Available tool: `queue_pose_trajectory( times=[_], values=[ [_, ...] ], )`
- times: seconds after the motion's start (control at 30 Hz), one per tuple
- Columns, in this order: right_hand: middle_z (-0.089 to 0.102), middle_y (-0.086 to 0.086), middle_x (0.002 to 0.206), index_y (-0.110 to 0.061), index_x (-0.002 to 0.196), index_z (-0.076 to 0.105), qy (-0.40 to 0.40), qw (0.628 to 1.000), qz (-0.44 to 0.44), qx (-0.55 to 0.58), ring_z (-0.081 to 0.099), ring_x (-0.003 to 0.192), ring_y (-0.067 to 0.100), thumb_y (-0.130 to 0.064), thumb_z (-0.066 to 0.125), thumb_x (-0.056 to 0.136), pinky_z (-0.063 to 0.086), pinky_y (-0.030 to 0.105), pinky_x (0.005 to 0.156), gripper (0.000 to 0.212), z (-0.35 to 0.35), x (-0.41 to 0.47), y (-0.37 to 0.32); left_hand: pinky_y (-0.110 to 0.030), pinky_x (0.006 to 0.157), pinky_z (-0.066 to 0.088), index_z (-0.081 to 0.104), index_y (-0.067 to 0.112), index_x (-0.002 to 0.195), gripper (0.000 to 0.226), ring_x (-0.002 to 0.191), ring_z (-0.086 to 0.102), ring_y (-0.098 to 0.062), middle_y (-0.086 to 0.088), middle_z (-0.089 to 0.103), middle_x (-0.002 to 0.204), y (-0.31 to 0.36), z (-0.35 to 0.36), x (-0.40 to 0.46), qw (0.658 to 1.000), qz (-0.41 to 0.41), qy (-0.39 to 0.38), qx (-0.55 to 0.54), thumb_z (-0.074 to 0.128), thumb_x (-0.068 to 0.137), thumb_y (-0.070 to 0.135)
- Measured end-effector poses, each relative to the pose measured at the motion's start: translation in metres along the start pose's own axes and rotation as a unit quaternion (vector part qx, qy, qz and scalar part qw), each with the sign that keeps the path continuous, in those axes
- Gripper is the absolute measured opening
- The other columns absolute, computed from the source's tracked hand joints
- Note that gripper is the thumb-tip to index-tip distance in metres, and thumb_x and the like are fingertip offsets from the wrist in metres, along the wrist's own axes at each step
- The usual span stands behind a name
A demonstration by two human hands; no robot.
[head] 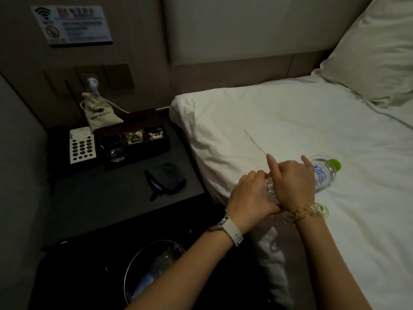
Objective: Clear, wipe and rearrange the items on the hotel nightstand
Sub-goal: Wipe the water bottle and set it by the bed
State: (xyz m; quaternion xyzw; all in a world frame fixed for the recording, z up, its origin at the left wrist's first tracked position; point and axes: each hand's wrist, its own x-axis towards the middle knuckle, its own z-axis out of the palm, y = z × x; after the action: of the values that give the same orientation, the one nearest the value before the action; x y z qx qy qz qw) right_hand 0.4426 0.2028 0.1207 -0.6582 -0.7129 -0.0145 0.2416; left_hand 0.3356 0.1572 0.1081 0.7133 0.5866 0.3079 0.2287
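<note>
A clear water bottle point(324, 176) with a green cap lies on the white bed point(290, 121), near its left edge. My left hand point(250, 195) grips the bottle's bottom end. My right hand point(292, 182) lies over its middle and holds it, with the index finger and one other finger sticking out. The dark nightstand point(100, 198) stands to the left of both hands. On it are a phone keypad point(82, 145), a cloth pouch point(98, 113), a dark tray point(134, 146) with tea sachets, a glass point(115, 151) and a small dark pouch point(166, 177).
A round waste bin point(154, 269) with rubbish in it stands on the floor below the nightstand, under my left forearm. A white plug point(92, 82) sits in the wall socket, its cable running right. A pillow point(380, 52) lies at the bed's far right.
</note>
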Motion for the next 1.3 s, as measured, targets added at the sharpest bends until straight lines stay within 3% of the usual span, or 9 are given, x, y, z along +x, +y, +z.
queue_pose_trajectory(
  times=[0.33,0.43,0.63,0.7,0.77,0.9,1.1,1.2,1.3],
  values=[
    [0.050,0.006,0.050,-0.003,0.057,0.070,0.024,0.995,0.024,0.094,0.047,0.059,0.024,-0.051,0.023,0.094,0.040,0.045,0.096,0.077,-0.001,0.011,-0.061,-0.033,0.075,0.051,0.068,0.019,0.099,0.045,0.085,0.063,-0.014,0.004,0.067,0.090,-0.027,-0.049,-0.013,0.992,0.001,0.108,-0.071,0.080,0.059,0.036],
    [0.056,0.008,0.051,-0.004,0.056,0.069,0.031,0.994,-0.023,0.097,0.043,0.060,0.023,-0.049,0.025,0.095,0.038,0.044,0.097,0.075,0.007,0.015,-0.100,-0.036,0.079,0.052,0.069,0.021,0.105,0.051,0.090,0.064,-0.012,0.007,0.068,0.096,-0.050,-0.077,-0.021,0.987,-0.004,0.144,-0.070,0.081,0.057,0.036],
    [0.069,0.009,0.068,-0.009,0.064,0.069,0.018,0.987,-0.139,0.081,0.063,0.075,0.026,-0.055,0.013,0.095,0.031,0.045,0.107,0.078,0.037,0.029,-0.196,-0.030,0.073,0.054,0.068,0.030,0.103,0.050,0.086,0.064,-0.002,0.013,0.068,0.092,-0.109,-0.138,-0.040,0.967,-0.046,0.234,-0.092,0.075,0.055,0.042],
    [0.070,0.010,0.068,-0.009,0.065,0.070,0.025,0.981,-0.177,0.081,0.064,0.076,0.027,-0.051,0.023,0.098,0.033,0.046,0.106,0.072,0.050,0.031,-0.228,-0.027,0.072,0.054,0.068,0.032,0.101,0.049,0.085,0.065,0.000,0.014,0.069,0.091,-0.131,-0.156,-0.046,0.958,-0.067,0.261,-0.098,0.074,0.054,0.043],
    [0.070,0.010,0.068,-0.008,0.065,0.070,0.025,0.973,-0.208,0.096,0.065,0.076,0.028,-0.046,0.032,0.100,0.033,0.047,0.107,0.064,0.065,0.032,-0.257,-0.021,0.072,0.054,0.069,0.032,0.102,0.048,0.086,0.066,0.002,0.013,0.070,0.092,-0.154,-0.172,-0.051,0.950,-0.081,0.280,-0.112,0.075,0.055,0.041],
    [0.071,0.005,0.075,-0.014,0.072,0.070,-0.024,0.962,-0.253,0.098,0.065,0.087,0.022,-0.046,0.027,0.101,0.023,0.043,0.114,0.062,0.099,0.033,-0.301,-0.010,0.067,0.048,0.069,0.028,0.100,0.043,0.084,0.066,0.003,0.011,0.071,0.091,-0.199,-0.190,-0.059,0.934,-0.114,0.311,-0.135,0.084,0.060,0.022],
    [0.069,-0.001,0.092,-0.020,0.088,0.071,-0.073,0.925,-0.330,0.175,0.054,0.109,0.019,-0.038,0.041,0.099,0.010,0.047,0.120,0.037,0.144,0.029,-0.326,-0.015,0.066,0.051,0.073,0.019,0.095,0.035,0.080,0.072,-0.007,0.001,0.077,0.085,-0.256,-0.194,-0.066,0.872,-0.188,0.338,-0.300,0.081,0.065,0.001],
    [0.060,0.000,0.114,-0.019,0.113,0.065,-0.037,0.913,-0.308,0.266,0.048,0.118,0.018,-0.027,0.052,0.096,0.027,0.049,0.113,0.023,0.160,0.032,-0.312,-0.015,0.064,0.052,0.075,0.018,0.093,0.028,0.080,0.073,-0.011,-0.002,0.077,0.087,-0.272,-0.197,-0.067,0.826,-0.232,0.357,-0.371,0.084,0.066,0.017],
    [0.055,0.001,0.118,-0.016,0.119,0.059,0.003,0.908,-0.218,0.358,0.047,0.113,0.016,-0.019,0.054,0.094,0.039,0.031,0.098,0.025,0.165,0.047,-0.296,-0.017,0.064,0.054,0.077,0.020,0.092,0.025,0.082,0.074,-0.016,-0.005,0.077,0.088,-0.282,-0.201,-0.069,0.805,-0.254,0.361,-0.397,0.084,0.068,0.022]
  ],
)
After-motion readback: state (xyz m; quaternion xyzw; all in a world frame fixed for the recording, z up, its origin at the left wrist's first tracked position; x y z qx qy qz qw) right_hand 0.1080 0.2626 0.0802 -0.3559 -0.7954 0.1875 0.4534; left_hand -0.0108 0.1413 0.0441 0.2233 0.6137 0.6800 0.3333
